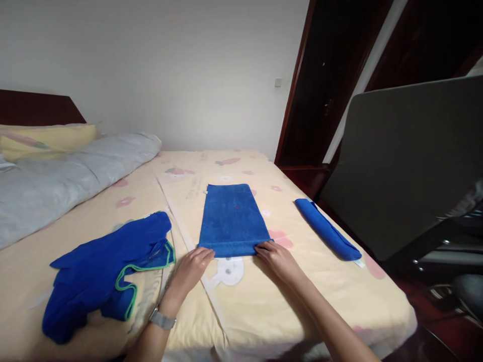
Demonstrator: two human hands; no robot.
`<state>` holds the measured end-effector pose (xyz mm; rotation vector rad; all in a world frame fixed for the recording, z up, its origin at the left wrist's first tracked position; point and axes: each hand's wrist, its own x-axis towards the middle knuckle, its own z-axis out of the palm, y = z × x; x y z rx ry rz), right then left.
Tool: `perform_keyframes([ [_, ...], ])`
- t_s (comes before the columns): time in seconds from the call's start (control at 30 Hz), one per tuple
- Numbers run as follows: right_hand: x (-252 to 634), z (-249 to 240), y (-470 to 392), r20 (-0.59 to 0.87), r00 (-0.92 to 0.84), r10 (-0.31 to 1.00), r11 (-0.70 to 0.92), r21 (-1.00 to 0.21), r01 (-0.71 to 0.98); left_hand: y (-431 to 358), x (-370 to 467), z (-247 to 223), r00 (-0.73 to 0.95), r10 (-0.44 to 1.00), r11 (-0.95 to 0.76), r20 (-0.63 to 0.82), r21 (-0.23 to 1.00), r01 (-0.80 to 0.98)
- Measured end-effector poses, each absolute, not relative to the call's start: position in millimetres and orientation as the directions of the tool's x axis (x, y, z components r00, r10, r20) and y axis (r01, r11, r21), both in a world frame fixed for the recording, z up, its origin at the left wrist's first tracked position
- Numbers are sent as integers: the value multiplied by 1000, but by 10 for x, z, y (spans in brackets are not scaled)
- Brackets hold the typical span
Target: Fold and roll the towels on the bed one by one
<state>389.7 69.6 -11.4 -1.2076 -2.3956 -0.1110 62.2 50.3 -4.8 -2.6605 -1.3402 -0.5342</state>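
Observation:
A blue towel (234,213) lies flat on the bed, its near edge folded over into a narrow band. My left hand (196,264) grips the left end of that band, fingers pressed together on the cloth. At the band's right end, my right hand (277,257) pinches the cloth in the same way. A rolled blue towel (327,229) rests near the bed's right edge. To the left of my left hand, a crumpled blue cloth (98,269) with green edging is spread loosely.
The patterned bed sheet (320,301) lies under everything. A grey quilt (75,171) and a yellow pillow (56,138) are at the back left. Beyond the right edge stands a dark grey panel (407,161), with a dark door (332,85) behind.

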Motion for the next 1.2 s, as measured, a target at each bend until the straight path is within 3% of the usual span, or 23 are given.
perform_keyframes([
  [0.3,4327,-149,683,416,-477,774,546,-58,836,442,446,52,520,802,-552,294,32,834],
  [0.53,4334,-20,669,369,-463,806,498,2,867,500,359,141,519,788,-570,333,75,818],
  [0.63,4220,63,684,407,-485,774,543,-31,839,519,390,192,522,759,-596,390,92,798],
  [0.9,3360,-54,786,454,-616,643,723,-95,685,612,970,23,633,652,-675,418,-60,735],
  [1.2,3764,-235,824,424,-616,663,717,-125,686,629,767,12,598,713,-648,365,19,761],
])
